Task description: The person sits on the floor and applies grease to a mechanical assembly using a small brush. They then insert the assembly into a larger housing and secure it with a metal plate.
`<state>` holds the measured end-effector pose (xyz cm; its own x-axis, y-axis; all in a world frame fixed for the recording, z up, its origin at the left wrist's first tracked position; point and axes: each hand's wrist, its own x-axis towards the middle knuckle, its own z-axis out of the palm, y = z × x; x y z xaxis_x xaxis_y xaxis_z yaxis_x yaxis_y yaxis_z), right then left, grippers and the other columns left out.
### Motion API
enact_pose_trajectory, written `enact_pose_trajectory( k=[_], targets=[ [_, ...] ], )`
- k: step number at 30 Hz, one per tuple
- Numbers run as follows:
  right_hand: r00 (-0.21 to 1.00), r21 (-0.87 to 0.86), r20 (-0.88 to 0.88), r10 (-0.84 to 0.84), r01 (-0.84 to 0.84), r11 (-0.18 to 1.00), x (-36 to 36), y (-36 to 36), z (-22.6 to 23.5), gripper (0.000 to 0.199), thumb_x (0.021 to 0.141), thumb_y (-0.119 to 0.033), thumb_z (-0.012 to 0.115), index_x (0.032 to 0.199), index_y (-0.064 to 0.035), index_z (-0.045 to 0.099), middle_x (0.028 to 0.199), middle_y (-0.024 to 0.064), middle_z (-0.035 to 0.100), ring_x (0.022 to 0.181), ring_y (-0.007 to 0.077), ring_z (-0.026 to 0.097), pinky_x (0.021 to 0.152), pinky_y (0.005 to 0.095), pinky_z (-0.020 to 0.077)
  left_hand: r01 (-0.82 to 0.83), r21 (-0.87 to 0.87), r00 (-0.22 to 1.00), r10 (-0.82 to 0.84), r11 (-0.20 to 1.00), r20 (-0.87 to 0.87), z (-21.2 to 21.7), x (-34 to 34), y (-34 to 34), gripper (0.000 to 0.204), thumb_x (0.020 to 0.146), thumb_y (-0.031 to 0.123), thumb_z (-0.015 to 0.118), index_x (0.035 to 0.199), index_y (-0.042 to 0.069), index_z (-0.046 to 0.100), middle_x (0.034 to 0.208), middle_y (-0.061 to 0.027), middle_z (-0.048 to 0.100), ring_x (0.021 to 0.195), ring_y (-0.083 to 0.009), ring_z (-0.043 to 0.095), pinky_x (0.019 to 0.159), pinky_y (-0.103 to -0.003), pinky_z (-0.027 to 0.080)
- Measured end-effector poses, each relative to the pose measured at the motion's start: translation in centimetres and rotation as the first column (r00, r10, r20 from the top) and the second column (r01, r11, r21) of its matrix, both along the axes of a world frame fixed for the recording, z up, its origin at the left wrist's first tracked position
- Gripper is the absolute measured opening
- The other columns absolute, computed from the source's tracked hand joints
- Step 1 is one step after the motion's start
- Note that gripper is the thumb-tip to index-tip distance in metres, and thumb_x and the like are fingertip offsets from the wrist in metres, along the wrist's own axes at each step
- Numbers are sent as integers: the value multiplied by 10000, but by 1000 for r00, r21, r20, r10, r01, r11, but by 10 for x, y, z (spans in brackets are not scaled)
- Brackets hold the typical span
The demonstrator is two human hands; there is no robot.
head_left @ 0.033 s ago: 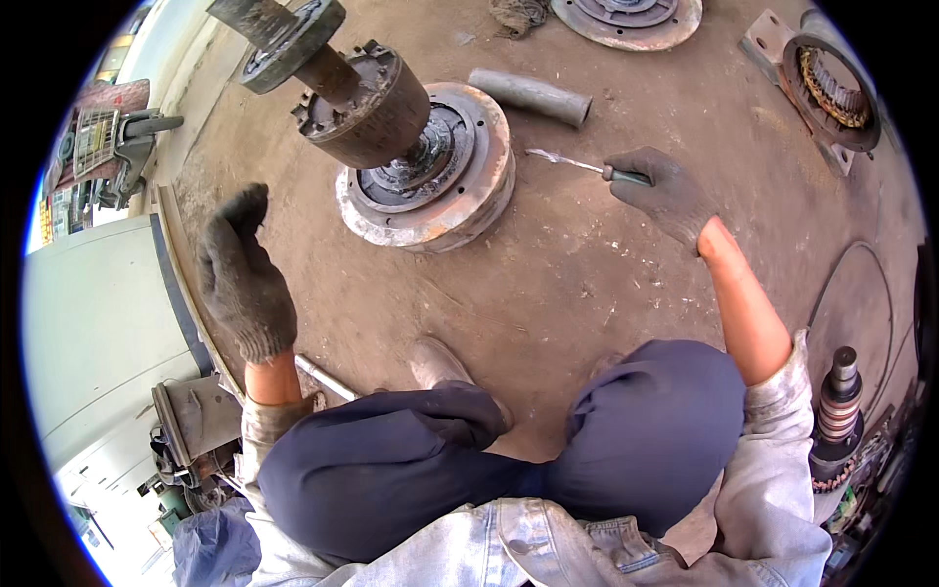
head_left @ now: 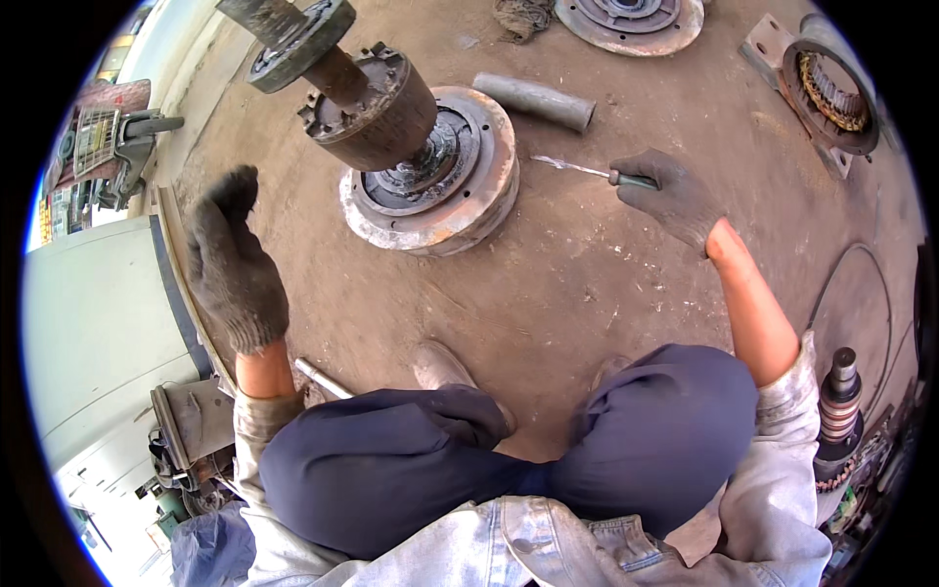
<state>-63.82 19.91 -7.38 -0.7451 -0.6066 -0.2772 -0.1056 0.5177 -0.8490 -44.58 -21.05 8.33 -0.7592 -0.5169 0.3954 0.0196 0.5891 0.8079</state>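
Observation:
My right hand (head_left: 670, 196), in a dark knit glove, is closed round the green handle of a screwdriver (head_left: 636, 180). Its thin shaft points left, with a pale grease-like smear toward the tip. My left hand (head_left: 235, 269), gloved too, is raised on the left with its fingers stretched out and nothing visible in it. Between the hands, farther off, a greasy metal shaft assembly (head_left: 377, 112) with a toothed drum stands on a round flanged plate (head_left: 499, 161). The screwdriver's tip is just right of this plate, apart from it.
A grey metal pipe (head_left: 536, 101) lies behind the screwdriver. Another round plate (head_left: 636, 34) and a motor housing with windings (head_left: 831, 93) lie farther back. At right stands a ringed rotor (head_left: 839, 411) near a cable (head_left: 888, 293). A pale panel (head_left: 108, 313) fills the left side.
My left hand has shifted slightly left. My right hand, still holding the screwdriver, sits a little farther right. The view itself has moved slightly.

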Motion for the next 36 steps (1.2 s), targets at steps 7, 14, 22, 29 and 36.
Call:
enact_pose_trajectory(
  k=[7, 14, 22, 29, 36],
  targets=[
    [917, 304, -190, 352, -286, 909, -18, -66, 136, 368, 910, -143, 739, 1266, -49, 733, 1084, 87, 735, 1036, 187, 674, 910, 347, 543, 282, -381, 913, -368, 881, -177, 90, -111, -112, 398, 1051, 143, 555, 1437, 60, 600, 1376, -119, 653, 1285, -261, 611, 1102, -382, 487],
    [991, 31, 82, 105, -108, 994, -23, -195, 268, 392, 940, -121, 724, 1315, -7, 718, 1152, 7, 738, 1071, 106, 654, 978, 273, 527, 282, 339, 949, -313, 898, 41, 133, -161, -162, 307, 1039, 301, 679, 1101, 7, 744, 880, -15, 695, 781, -115, 612, 734, -290, 503],
    [984, -100, -44, 172, -175, 979, -46, -218, 202, 401, 996, -260, 705, 1318, -21, 699, 1097, -13, 695, 1094, 106, 617, 1021, 276, 487, 477, 277, 878, -468, 834, -101, 79, -169, -166, 229, 1022, 232, 699, 1081, 13, 728, 852, 1, 686, 763, -111, 622, 737, -277, 510],
    [982, 245, -28, 185, -172, 954, -96, -145, 54, 384, 974, -257, 714, 1279, -23, 730, 1154, 69, 752, 1067, 131, 652, 956, 316, 525, 408, -409, 909, -403, 816, 104, 38, -208, -112, 284, 1031, 61, 588, 1314, 71, 602, 1109, -72, 632, 986, -199, 628, 870, -325, 542],
    [875, 160, -356, 327, -288, 944, -171, -193, -65, 329, 900, -224, 745, 1213, -121, 765, 1182, 122, 762, 1110, 297, 714, 966, 408, 541, 233, -838, 969, -41, 493, 245, 9, -257, -97, 466, 974, -83, 577, 1398, 109, 594, 1282, -133, 708, 1165, -310, 707, 951, -412, 621]
  ],
)
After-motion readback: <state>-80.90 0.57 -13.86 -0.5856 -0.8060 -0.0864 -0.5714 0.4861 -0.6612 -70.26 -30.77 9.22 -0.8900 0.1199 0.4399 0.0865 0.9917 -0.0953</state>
